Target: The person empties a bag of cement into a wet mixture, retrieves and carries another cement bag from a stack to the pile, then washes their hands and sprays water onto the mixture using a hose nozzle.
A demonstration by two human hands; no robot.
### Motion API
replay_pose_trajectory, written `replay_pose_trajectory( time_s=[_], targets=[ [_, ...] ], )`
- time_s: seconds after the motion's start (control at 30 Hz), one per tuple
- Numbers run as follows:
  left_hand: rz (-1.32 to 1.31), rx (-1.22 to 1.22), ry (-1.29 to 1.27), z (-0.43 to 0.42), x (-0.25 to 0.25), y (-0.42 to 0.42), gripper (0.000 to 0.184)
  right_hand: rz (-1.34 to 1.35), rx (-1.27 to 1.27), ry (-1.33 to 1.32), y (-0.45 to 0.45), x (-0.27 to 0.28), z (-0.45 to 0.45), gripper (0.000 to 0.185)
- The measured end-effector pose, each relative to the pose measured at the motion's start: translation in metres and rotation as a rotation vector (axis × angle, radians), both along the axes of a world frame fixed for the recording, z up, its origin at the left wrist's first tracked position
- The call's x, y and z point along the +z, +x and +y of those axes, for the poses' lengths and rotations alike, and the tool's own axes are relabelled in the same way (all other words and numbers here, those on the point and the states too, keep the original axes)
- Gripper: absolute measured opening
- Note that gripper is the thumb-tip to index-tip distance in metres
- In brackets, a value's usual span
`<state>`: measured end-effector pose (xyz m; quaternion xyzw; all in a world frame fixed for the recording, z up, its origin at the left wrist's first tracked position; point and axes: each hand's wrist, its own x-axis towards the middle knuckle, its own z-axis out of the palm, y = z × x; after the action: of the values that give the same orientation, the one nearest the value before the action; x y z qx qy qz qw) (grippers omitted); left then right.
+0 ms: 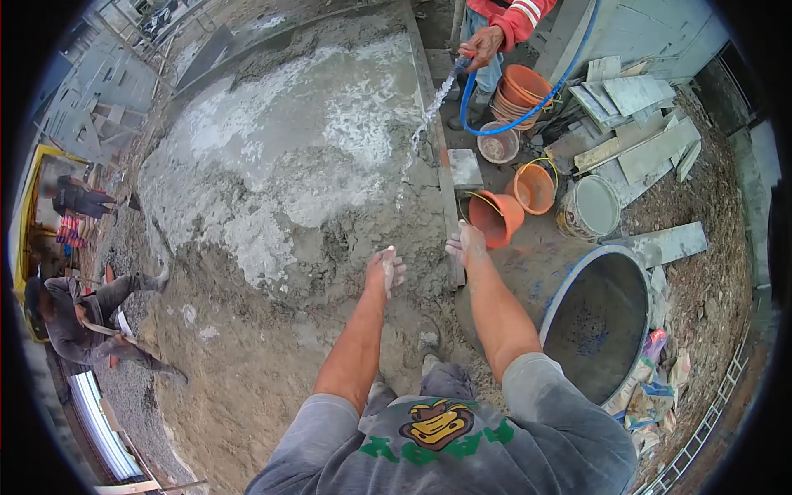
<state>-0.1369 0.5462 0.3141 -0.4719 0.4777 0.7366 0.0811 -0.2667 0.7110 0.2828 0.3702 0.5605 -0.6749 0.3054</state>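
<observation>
Two hands [386, 271] near grey mix [305, 190]; plank [448, 186] between mix and orange bucket [500, 219].

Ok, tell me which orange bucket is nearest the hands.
The orange bucket just beyond the right hand; the other single orange bucket and the orange stack both sit farther off.

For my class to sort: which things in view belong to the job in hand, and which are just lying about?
Seem to belong:
left hand and right hand, both empty
water jet
blue hose, held in a co-worker's hand
wet grey mix

Seem to be lying about:
boards
ladder
crumpled sacks
</observation>
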Motion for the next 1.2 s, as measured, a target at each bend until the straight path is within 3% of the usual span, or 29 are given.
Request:
replay_pose_trajectory(
  time_s=[0.23, 0.3, 0.4, 0.47, 0.53, 0.73, 0.83, 0.93, 1.0, 1.07, 1.13, 1.2],
  targets=[
    [0.140, 0.091, 0.023, 0.017, -0.046, -0.143, 0.039, -0.125, -0.324, -0.265, -0.069, -0.084, -0.090, 0.043],
    [0.166, 0.040, -0.067, 0.017, -0.037, -0.175, 0.040, -0.143, -0.332, -0.371, -0.095, -0.050, -0.101, 0.042],
    [0.281, -0.106, -0.243, 0.013, -0.066, -0.219, 0.045, 0.098, -0.247, -0.554, -0.139, -0.135, -0.119, 0.039],
    [0.307, -0.216, -0.365, 0.016, -0.070, -0.231, 0.049, 0.170, -0.192, -0.567, -0.163, -0.139, -0.127, 0.040],
    [0.257, -0.334, -0.530, 0.018, -0.045, -0.233, 0.052, 0.198, -0.125, -0.532, -0.181, -0.128, -0.131, 0.041],
    [0.699, -0.360, -0.354, 0.029, -0.031, -0.231, 0.067, 0.293, 0.034, -0.319, -0.238, -0.101, -0.132, 0.045],
    [0.621, -0.348, -0.333, 0.026, -0.038, -0.241, 0.068, 0.332, 0.059, -0.271, -0.261, -0.098, -0.136, 0.047],
    [0.619, -0.232, -0.292, 0.016, -0.042, -0.261, 0.065, 0.321, 0.107, -0.425, -0.247, -0.073, -0.136, 0.043],
    [0.386, -0.272, -0.334, 0.011, -0.021, -0.280, 0.060, 0.551, -0.027, -0.174, -0.257, -0.155, -0.180, 0.037],
    [0.239, -0.276, -0.359, 0.004, -0.027, -0.295, 0.054, 0.570, 0.155, 0.026, -0.247, -0.112, -0.169, 0.038],
    [0.195, -0.246, -0.389, -0.008, -0.056, -0.311, 0.047, 0.593, 0.256, 0.165, -0.240, -0.103, -0.165, 0.038],
    [0.154, -0.526, -0.857, 0.013, -0.022, -0.297, 0.047, 0.574, 0.287, 0.201, -0.235, -0.112, -0.150, 0.038]
  ],
)
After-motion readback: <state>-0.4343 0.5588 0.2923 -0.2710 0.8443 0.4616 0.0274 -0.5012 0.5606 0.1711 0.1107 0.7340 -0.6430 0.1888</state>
